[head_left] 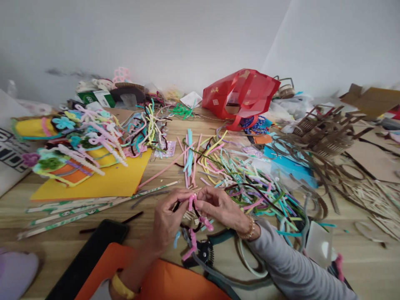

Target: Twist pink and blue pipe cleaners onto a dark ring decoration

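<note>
In front of me, above the table, my left hand (168, 218) and my right hand (218, 208) meet fingertip to fingertip. Both pinch a fuzzy pink pipe cleaner (192, 202), bent over at the top. A dark brown pipe cleaner loop hangs below the fingers, with curled pink pieces (193, 245) along it. Part of the piece is hidden behind my fingers. Just beneath lies a black tool with a toothed edge (206, 252), beside a grey strip. Close to my right hand spreads a pile of multicoloured pipe cleaners (259, 183).
Pipe-cleaner flowers (78, 141) cover a yellow sheet (137, 175) at left. A black phone (93, 254) and orange sheet (162, 279) lie near me. A red bag (240, 93) stands behind. Brown woven baskets (325, 129) and strips fill the right side.
</note>
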`<act>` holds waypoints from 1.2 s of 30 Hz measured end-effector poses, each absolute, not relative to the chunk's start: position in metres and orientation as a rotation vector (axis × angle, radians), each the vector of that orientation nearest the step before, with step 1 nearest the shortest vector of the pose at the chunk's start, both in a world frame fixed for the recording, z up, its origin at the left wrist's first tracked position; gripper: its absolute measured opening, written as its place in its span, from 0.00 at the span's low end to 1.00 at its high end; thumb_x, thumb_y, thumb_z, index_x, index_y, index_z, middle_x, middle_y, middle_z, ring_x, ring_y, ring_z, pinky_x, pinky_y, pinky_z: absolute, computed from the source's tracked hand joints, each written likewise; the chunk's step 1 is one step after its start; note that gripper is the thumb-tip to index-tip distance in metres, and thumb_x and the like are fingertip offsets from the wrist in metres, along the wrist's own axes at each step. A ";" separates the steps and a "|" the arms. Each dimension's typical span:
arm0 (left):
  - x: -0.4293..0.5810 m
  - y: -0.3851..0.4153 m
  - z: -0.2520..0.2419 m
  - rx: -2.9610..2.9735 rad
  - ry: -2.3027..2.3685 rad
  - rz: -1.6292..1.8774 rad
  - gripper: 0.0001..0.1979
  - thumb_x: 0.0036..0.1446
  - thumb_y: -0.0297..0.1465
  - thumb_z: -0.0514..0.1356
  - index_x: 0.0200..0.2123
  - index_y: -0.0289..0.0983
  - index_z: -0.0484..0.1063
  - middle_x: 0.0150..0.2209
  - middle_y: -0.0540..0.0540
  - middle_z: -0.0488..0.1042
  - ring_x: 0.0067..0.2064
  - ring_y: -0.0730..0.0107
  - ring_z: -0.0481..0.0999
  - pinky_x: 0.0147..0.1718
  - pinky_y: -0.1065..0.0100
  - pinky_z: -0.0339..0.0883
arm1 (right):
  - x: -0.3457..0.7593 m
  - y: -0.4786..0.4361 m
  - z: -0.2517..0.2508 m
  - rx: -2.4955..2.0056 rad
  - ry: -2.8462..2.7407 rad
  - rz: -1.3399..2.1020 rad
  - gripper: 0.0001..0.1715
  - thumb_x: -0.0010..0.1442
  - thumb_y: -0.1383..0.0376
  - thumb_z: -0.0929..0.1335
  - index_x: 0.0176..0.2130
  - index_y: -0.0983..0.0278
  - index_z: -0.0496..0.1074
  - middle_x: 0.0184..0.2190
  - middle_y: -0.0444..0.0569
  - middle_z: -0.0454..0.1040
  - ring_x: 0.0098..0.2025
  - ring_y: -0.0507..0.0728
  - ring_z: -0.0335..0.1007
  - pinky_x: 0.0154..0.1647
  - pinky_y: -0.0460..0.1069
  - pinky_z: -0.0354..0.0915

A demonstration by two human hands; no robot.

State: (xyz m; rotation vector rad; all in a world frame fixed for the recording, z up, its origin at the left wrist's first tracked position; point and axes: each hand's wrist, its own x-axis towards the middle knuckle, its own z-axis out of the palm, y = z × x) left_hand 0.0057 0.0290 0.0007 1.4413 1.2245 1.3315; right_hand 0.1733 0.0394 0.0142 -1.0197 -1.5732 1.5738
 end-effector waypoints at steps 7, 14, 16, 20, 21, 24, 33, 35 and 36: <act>0.011 0.023 0.004 1.636 1.255 1.424 0.07 0.49 0.25 0.61 0.27 0.42 0.78 0.31 0.48 0.79 0.37 0.62 0.76 0.41 0.63 0.67 | 0.165 0.028 0.023 -1.087 -1.522 1.492 0.19 0.51 0.54 0.72 0.31 0.65 0.65 0.23 0.41 0.65 0.23 0.48 0.60 0.22 0.43 0.57; 0.011 0.023 0.001 1.664 1.258 1.390 0.06 0.49 0.25 0.62 0.27 0.41 0.77 0.32 0.47 0.79 0.38 0.63 0.75 0.41 0.64 0.67 | 0.164 0.028 0.016 -1.116 -1.493 1.510 0.13 0.56 0.58 0.69 0.31 0.65 0.65 0.21 0.41 0.66 0.20 0.48 0.61 0.22 0.43 0.60; 0.010 0.023 0.000 1.680 1.250 1.377 0.05 0.49 0.25 0.62 0.27 0.41 0.77 0.32 0.48 0.79 0.38 0.63 0.75 0.41 0.64 0.67 | 0.166 0.030 0.017 -1.129 -1.516 1.495 0.12 0.55 0.60 0.69 0.31 0.66 0.65 0.22 0.42 0.67 0.21 0.48 0.62 0.23 0.44 0.61; 0.009 0.024 -0.002 1.703 1.239 1.373 0.04 0.49 0.25 0.63 0.27 0.41 0.76 0.32 0.48 0.78 0.37 0.63 0.76 0.41 0.64 0.68 | 0.170 0.033 0.021 -1.154 -1.616 1.432 0.06 0.56 0.65 0.68 0.31 0.66 0.67 0.21 0.42 0.67 0.21 0.48 0.61 0.23 0.43 0.59; 0.009 0.025 -0.002 1.711 1.235 1.379 0.04 0.49 0.25 0.63 0.27 0.41 0.76 0.31 0.48 0.78 0.37 0.63 0.76 0.40 0.64 0.69 | 0.171 0.033 0.022 -1.150 -1.648 1.407 0.05 0.56 0.66 0.67 0.31 0.66 0.68 0.21 0.41 0.67 0.22 0.48 0.60 0.23 0.43 0.58; 0.008 0.026 -0.003 1.762 1.209 1.393 0.04 0.49 0.25 0.64 0.27 0.40 0.76 0.31 0.48 0.78 0.36 0.64 0.77 0.39 0.65 0.70 | 0.173 0.033 0.025 -1.141 -1.738 1.305 0.02 0.56 0.69 0.66 0.31 0.66 0.68 0.21 0.41 0.67 0.22 0.48 0.60 0.23 0.42 0.57; 0.009 0.026 -0.006 1.963 1.183 1.486 0.04 0.53 0.25 0.61 0.30 0.39 0.74 0.31 0.47 0.78 0.35 0.66 0.78 0.36 0.65 0.72 | 0.169 0.033 0.019 -1.141 -1.588 1.452 0.07 0.56 0.64 0.67 0.29 0.66 0.67 0.21 0.41 0.66 0.22 0.47 0.60 0.23 0.43 0.57; 0.009 0.027 -0.007 1.988 1.181 1.494 0.04 0.52 0.24 0.61 0.29 0.38 0.74 0.31 0.47 0.78 0.35 0.66 0.78 0.36 0.66 0.72 | 0.169 0.035 0.016 -1.076 -1.498 1.591 0.11 0.55 0.60 0.68 0.30 0.67 0.67 0.21 0.40 0.66 0.21 0.47 0.59 0.22 0.43 0.58; 0.009 0.027 -0.008 1.996 1.178 1.500 0.04 0.52 0.24 0.61 0.29 0.38 0.74 0.31 0.47 0.78 0.35 0.66 0.77 0.36 0.66 0.72 | 0.169 0.035 0.015 -1.054 -1.461 1.650 0.13 0.54 0.58 0.69 0.30 0.67 0.68 0.20 0.40 0.66 0.20 0.47 0.59 0.22 0.43 0.58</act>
